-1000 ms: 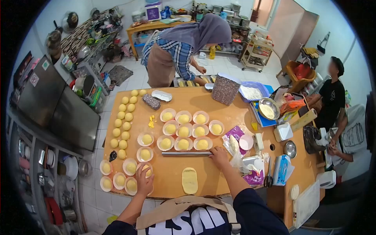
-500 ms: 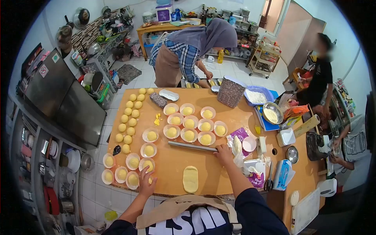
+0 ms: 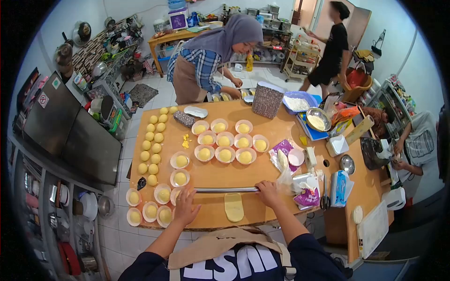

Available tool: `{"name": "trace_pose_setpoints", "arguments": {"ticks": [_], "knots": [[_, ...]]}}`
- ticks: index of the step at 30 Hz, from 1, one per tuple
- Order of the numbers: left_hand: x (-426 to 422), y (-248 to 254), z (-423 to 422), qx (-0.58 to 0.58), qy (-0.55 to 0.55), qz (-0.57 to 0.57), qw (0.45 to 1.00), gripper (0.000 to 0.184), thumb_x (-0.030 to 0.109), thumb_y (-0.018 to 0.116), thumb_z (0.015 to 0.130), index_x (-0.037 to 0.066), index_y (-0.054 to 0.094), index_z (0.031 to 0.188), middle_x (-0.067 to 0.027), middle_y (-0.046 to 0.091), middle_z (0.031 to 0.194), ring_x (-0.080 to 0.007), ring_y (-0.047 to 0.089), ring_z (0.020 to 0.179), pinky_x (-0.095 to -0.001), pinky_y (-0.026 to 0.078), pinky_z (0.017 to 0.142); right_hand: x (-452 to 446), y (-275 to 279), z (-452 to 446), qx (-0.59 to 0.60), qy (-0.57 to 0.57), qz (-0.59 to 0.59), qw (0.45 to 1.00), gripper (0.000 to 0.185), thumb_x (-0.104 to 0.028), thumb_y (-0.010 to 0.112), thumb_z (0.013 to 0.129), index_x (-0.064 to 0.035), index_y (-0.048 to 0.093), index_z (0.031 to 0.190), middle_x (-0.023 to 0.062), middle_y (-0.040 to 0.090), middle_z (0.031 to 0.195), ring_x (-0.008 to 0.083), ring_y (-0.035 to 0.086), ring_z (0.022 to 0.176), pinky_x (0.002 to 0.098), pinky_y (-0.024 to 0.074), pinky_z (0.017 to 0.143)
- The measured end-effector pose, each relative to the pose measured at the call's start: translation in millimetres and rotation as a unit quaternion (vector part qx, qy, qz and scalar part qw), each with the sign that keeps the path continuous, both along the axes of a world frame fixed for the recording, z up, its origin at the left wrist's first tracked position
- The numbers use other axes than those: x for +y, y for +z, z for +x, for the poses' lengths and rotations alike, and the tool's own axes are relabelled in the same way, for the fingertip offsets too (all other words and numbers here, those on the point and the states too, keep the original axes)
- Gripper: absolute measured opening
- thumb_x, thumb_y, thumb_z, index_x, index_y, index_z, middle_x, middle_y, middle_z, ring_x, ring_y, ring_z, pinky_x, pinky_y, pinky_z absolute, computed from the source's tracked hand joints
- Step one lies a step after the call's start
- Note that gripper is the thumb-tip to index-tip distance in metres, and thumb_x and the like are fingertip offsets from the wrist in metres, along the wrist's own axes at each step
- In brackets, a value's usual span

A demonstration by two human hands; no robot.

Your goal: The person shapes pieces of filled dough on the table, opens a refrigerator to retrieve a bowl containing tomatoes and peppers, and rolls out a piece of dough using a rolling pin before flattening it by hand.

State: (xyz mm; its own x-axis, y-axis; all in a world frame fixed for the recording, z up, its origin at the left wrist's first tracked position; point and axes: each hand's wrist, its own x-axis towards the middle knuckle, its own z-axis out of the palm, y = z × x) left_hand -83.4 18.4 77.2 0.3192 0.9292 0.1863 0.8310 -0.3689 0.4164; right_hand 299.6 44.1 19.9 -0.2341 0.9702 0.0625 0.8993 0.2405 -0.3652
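Note:
A metal rolling pin [image 3: 225,190] lies crosswise just beyond a flat oval of dough [image 3: 234,208]. My right hand [image 3: 269,194] grips the pin's right end. At its left end is my left hand [image 3: 186,210], fingers stretched and thumb apart; the fingertips meet or nearly meet the pin, but I cannot tell if they bear on it. Close to that hand, paper cups with round dough balls [image 3: 165,215] stand in a cluster, one partly hidden behind the fingers. More filled cups [image 3: 225,155] stand farther up the table.
Bare dough balls [image 3: 154,158] line the wooden table's [image 3: 290,216] left side. To the right lie a purple packet [image 3: 307,197], scissors [image 3: 325,199], a tissue pack [image 3: 339,188] and a metal bowl [image 3: 318,120]. A co-worker [image 3: 199,61] bends over molds at the far edge; another person [image 3: 333,51] stands behind.
My left hand has left the cups and come right to the pin's left end. The pin has moved nearer to the dough with my right hand. The person at back right has moved left.

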Motion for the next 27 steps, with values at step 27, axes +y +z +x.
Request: {"name": "trace_pose_setpoints", "arguments": {"ticks": [27], "knots": [[50.4, -77.4, 61.4, 0.145, 0.012, -0.111, 0.983, 0.069, 0.05, 0.04, 0.096, 0.005, 0.03, 0.147, -0.017, 0.021, 0.155, -0.0354, 0.013, 0.145, -0.0545, 0.005, 0.116, 10.1, -3.4, -29.4, -0.124, -0.087, -0.039, 0.988, 0.062, -0.04, 0.04, 0.098, -0.0143, 0.021, 0.151, 0.006, 0.018, 0.158, 0.0282, 0.013, 0.146, 0.059, -0.0003, 0.115]]}}
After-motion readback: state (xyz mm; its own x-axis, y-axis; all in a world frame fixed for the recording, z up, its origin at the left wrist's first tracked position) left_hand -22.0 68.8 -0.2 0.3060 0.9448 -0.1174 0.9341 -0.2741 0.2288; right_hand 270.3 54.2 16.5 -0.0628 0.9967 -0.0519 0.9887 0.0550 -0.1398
